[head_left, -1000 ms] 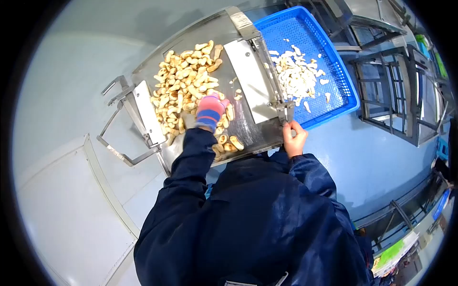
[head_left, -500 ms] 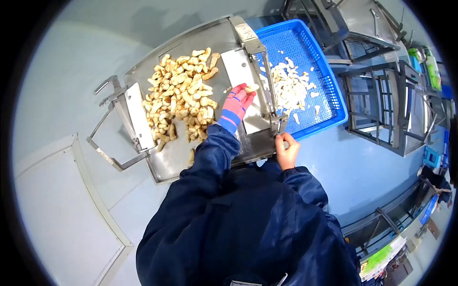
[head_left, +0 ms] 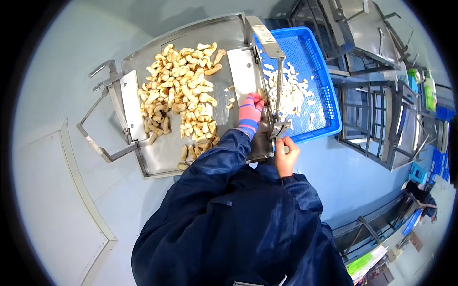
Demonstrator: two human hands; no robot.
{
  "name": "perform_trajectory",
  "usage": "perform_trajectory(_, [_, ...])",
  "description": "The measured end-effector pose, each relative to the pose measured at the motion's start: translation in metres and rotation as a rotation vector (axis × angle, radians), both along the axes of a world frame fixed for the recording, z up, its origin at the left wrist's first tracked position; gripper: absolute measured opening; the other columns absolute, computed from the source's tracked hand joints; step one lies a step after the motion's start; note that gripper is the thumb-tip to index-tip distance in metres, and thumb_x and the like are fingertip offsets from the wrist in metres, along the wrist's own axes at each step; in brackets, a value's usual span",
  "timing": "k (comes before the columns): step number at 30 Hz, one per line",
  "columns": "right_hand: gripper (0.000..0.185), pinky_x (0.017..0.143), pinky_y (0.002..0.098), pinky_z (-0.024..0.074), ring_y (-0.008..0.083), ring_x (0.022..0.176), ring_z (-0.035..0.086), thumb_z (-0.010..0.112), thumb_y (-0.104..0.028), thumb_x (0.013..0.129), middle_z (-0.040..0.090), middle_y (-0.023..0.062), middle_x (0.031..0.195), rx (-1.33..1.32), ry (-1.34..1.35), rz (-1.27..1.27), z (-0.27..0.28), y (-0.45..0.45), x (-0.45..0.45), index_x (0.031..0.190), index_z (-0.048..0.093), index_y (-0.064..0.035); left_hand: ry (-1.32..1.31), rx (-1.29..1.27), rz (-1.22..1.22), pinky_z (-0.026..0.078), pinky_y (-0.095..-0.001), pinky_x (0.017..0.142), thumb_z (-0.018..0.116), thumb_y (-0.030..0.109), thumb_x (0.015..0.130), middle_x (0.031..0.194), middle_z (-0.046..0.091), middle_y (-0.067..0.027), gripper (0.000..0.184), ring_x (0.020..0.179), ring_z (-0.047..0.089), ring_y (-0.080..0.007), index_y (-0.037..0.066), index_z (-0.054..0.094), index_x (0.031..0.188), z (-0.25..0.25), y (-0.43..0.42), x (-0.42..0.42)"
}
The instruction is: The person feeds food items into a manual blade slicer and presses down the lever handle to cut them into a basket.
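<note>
My left hand [head_left: 251, 111], in a pink and blue striped glove, is at the right edge of the white cutting board [head_left: 242, 71], beside a hinged metal blade arm [head_left: 280, 88]. Its fingers are closed on a mushroom [head_left: 260, 92], mostly hidden by the glove. My bare right hand [head_left: 286, 156] is wrapped round the handle at the arm's near end. Left of the board, a pile of whole mushrooms [head_left: 183, 86] covers the steel tray [head_left: 157, 164]. Small scraps [head_left: 230, 101] lie between pile and board. White cut pieces [head_left: 291, 90] sit in a blue perforated basket [head_left: 320, 76] beyond the arm.
A second white board [head_left: 132, 102] with its own lever arm [head_left: 90, 140] is fixed at the tray's left side. Metal frames [head_left: 367, 119] stand to the right of the basket. A white door panel [head_left: 62, 200] is at the far left.
My left hand has moved right across the board to the blade side, with its fingers more closed. My right hand stays on the handle. The whole view has shifted slightly.
</note>
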State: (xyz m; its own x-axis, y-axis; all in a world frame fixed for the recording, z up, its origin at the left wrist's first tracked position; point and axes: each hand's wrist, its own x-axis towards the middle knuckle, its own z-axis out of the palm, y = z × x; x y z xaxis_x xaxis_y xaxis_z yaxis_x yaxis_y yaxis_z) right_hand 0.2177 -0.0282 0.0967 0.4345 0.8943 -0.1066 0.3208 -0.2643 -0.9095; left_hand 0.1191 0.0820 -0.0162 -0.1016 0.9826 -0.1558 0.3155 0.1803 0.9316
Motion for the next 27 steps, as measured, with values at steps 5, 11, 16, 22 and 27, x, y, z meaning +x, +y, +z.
perform_trajectory(5, [0.021, 0.048, 0.0310, 0.0349, 0.0090, 0.053, 0.036, 0.058, -0.007, 0.080, 0.041, 0.0097, 0.051, -0.014, 0.026, 0.006, 0.007, 0.001, -0.001, 0.063, 0.048, 0.0014, -0.066, 0.040, 0.058, 0.047, -0.0303, 0.068, 0.063, 0.005, 0.080, 0.080, 0.060, -0.0075, 0.026, 0.072, 0.057, -0.0183, 0.006, 0.054, 0.105, -0.021, -0.003, 0.006])
perform_trajectory(11, [0.022, 0.051, 0.0279, 0.0368, 0.0082, 0.056, 0.039, 0.059, -0.006, 0.080, 0.043, 0.0050, 0.053, -0.006, 0.050, 0.019, -0.030, -0.011, 0.008, 0.063, 0.048, 0.0011, -0.182, -0.089, 0.015, 0.047, -0.0292, 0.070, 0.063, 0.007, 0.081, 0.082, 0.061, -0.0075, 0.032, 0.074, 0.057, -0.0164, 0.007, 0.053, 0.112, -0.012, 0.006, 0.007])
perform_trajectory(16, [0.022, 0.050, 0.0291, 0.0360, 0.0083, 0.056, 0.039, 0.060, -0.007, 0.080, 0.044, 0.0044, 0.053, 0.029, 0.014, 0.025, -0.032, -0.016, 0.003, 0.063, 0.049, 0.0010, -0.151, -0.155, -0.068, 0.047, -0.0278, 0.071, 0.060, 0.003, 0.083, 0.084, 0.061, -0.0071, 0.029, 0.075, 0.056, -0.0154, 0.005, 0.054, 0.111, 0.005, 0.005, -0.003])
perform_trajectory(22, [0.022, 0.049, 0.0298, 0.0360, 0.0087, 0.054, 0.038, 0.060, -0.008, 0.081, 0.044, 0.0076, 0.052, 0.016, 0.053, 0.004, 0.007, 0.000, 0.000, 0.063, 0.049, 0.0008, -0.291, -0.100, -0.087, 0.047, -0.0262, 0.076, 0.057, -0.003, 0.082, 0.091, 0.062, -0.0068, 0.031, 0.078, 0.057, -0.0143, 0.002, 0.052, 0.113, -0.021, 0.005, -0.004])
perform_trajectory(27, [0.020, 0.050, 0.0295, 0.0376, 0.0092, 0.053, 0.038, 0.059, -0.005, 0.079, 0.043, 0.0082, 0.052, 0.023, -0.014, 0.054, -0.044, -0.017, 0.006, 0.063, 0.048, 0.0015, -0.138, -0.201, -0.168, 0.047, -0.0275, 0.074, 0.059, 0.002, 0.082, 0.091, 0.063, -0.0090, 0.032, 0.082, 0.060, -0.0159, 0.002, 0.052, 0.113, -0.005, 0.011, -0.006])
